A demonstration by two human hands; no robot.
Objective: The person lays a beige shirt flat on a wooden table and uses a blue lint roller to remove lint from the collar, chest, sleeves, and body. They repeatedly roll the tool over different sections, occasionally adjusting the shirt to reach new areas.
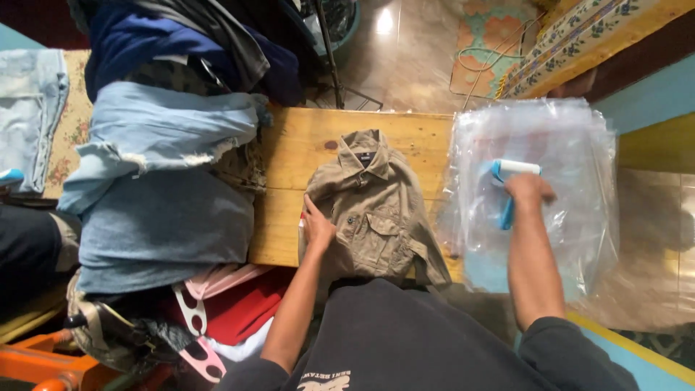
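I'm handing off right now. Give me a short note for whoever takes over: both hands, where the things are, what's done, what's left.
Left hand: flat on the left side of the khaki jacket, holding nothing.
Right hand: closed on the blue lint roller, over the stack of clear plastic bags.
Jacket lies collar away from the person, front up, on the wooden table. Folded denim pile sits to its left.
Done: jacket laid out on the table.
Left: the jacket is not in a bag yet; the roller is not on it.
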